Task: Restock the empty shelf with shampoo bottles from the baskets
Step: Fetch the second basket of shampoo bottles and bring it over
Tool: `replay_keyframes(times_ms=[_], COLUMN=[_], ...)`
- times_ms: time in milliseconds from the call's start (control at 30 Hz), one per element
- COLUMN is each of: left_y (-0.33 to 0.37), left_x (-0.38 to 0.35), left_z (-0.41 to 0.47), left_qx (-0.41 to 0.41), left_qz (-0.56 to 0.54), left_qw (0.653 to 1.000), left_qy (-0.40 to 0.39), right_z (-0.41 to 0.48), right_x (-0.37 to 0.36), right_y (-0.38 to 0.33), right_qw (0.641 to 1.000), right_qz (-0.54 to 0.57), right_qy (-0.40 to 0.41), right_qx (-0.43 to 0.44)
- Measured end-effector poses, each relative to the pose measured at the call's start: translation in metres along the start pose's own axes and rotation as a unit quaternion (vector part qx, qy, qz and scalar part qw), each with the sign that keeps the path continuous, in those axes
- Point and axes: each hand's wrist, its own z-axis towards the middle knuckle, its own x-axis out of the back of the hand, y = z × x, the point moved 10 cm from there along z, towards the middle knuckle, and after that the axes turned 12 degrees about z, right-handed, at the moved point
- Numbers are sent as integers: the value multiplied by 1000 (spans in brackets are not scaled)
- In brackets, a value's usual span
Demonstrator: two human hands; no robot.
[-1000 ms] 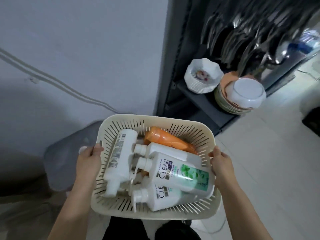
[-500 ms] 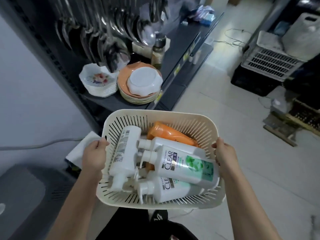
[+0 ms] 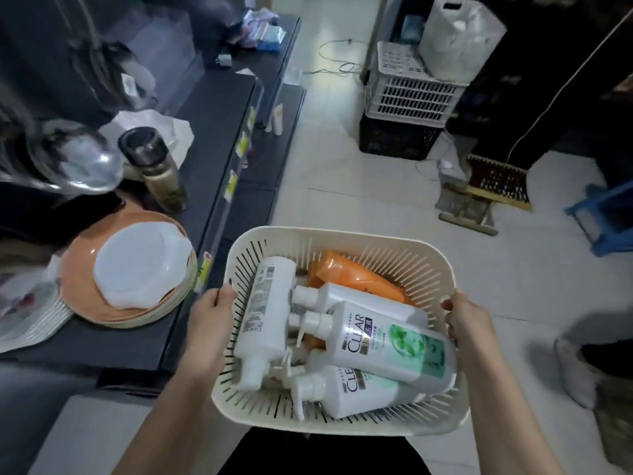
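Observation:
A cream slotted basket [image 3: 407, 248] is carried in front of me above the tiled floor. My left hand [image 3: 209, 315] grips its left rim and my right hand [image 3: 467, 320] grips its right rim. Inside lie several white pump shampoo bottles, one with a green label [image 3: 387, 341] on top, another turned label-down [image 3: 267, 313] along the left side, and an orange bottle [image 3: 349, 274] at the back. A dark shelf unit [image 3: 219, 125] runs along my left, with a bare black stretch past the dishes.
A stack of orange plates under a white bowl [image 3: 137, 269] and a dark-capped jar [image 3: 154, 166] stand on the near shelf. White and black crates [image 3: 407, 108] sit across the aisle, with a broom [image 3: 496, 183], a blue stool [image 3: 603, 217] and someone's white shoe [image 3: 572, 375] on the floor.
The view has swung right, away from the grey wall and along the shelf and aisle. Both hands keep the same hold on the basket, which travels with me.

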Motion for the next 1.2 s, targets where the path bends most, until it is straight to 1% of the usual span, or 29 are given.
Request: replay_keyframes(times_ms=[67, 200, 333, 467, 633, 833, 1100, 1200], left_y=[30, 86, 128, 171, 233, 329, 436, 486], left_x=[-20, -60, -103, -149, -197, -251, -334, -361], left_z=[19, 54, 92, 129, 167, 230, 360, 405], left_qx=[-11, -30, -24, -5, -23, -47, -38, -47], left_qz=[18, 35, 46, 39, 5, 22, 22, 30], left_qw=[1000, 998, 998, 999, 1000, 998, 998, 997], left_qy=[-20, -34, -35, -17, -15, -19, -37, -45], right_z=[19, 63, 127, 195, 266, 357, 484, 525], right_x=[4, 0, -12, -25, -35, -58, -117, -137], right_y=[-10, -25, -51, -98, -168, -241, -330, -370], right_qw=[1000, 999, 997, 998, 999, 998, 996, 995], right_qz=[13, 31, 54, 48, 51, 56, 74, 75], right_qy=[10, 15, 11, -4, -14, -13, 14, 19], right_qx=[-6, -37, -46, -34, -12, -5, -40, -59])
